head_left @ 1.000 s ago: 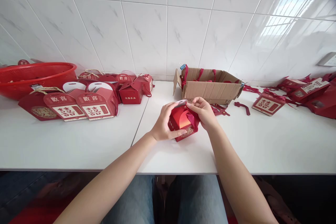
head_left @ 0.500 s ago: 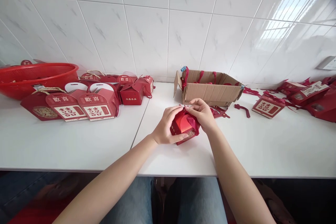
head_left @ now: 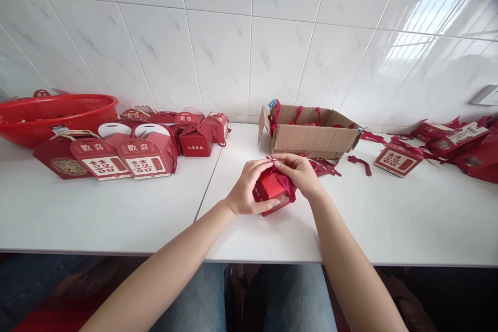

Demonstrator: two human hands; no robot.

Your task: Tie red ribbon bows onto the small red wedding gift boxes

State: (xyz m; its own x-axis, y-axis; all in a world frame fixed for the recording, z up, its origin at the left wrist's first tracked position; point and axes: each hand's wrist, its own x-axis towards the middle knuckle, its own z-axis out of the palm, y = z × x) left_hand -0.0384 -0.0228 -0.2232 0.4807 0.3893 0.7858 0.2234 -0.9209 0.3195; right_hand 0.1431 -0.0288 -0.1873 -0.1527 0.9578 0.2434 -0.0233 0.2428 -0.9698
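Far left, a red basket (head_left: 58, 109) and a cluster of assembled gift boxes (head_left: 132, 158) sit on the white table (head_left: 116, 212). At centre I have the left hand (head_left: 245, 192) cupped round the small red box (head_left: 270, 189), with its fingertips pinching the top flaps. The right hand (head_left: 301, 174) pinches that same top, above the maroon ribbon (head_left: 287, 182). I judge the box folded but its top not yet fastened. A cardboard carton (head_left: 311, 137) stands behind, and flat boxes (head_left: 397, 158) lie to the right.

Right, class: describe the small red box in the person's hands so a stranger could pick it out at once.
On the white table, find the open cardboard carton by the wall. Just in front of it is the small red box, the only red box held between the left hand and right hand.
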